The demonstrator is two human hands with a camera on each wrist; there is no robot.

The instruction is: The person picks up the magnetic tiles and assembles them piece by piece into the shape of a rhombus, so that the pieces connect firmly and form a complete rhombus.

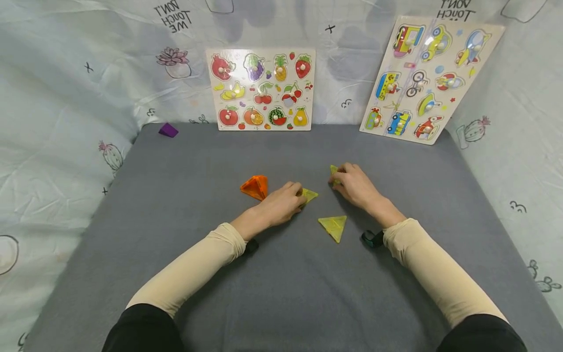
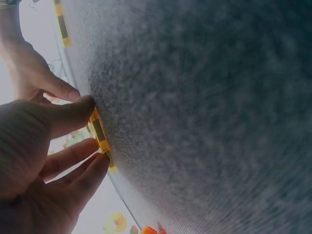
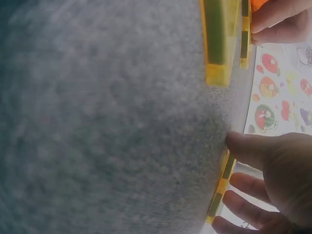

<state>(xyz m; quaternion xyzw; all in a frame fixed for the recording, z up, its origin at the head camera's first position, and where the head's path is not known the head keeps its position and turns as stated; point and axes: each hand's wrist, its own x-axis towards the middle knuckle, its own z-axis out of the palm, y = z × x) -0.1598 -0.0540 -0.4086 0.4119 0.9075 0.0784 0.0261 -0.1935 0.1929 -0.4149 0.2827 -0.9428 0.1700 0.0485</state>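
Between its thumb and fingers, my left hand (image 1: 281, 203) pinches a translucent yellow triangular tile (image 1: 310, 195) lying low over the grey cloth. In the left wrist view this tile (image 2: 100, 132) shows edge-on, with the thumb at one end. My right hand (image 1: 355, 187), farther right, holds a second yellow triangular tile (image 1: 334, 169), mostly covered by the fingers in the head view. Its edge (image 3: 222, 187) appears in the right wrist view with thumb and fingertips along it. A third yellow triangular tile (image 1: 334, 227) lies flat nearer the body, between the two hands.
An orange pyramid-like piece (image 1: 256, 187) sits just left of my left hand. A purple piece (image 1: 168, 130) lies at the table's far left corner. Against the back cloth lean a fruit puzzle board (image 1: 266, 100) and a vehicle puzzle board (image 1: 433, 110).
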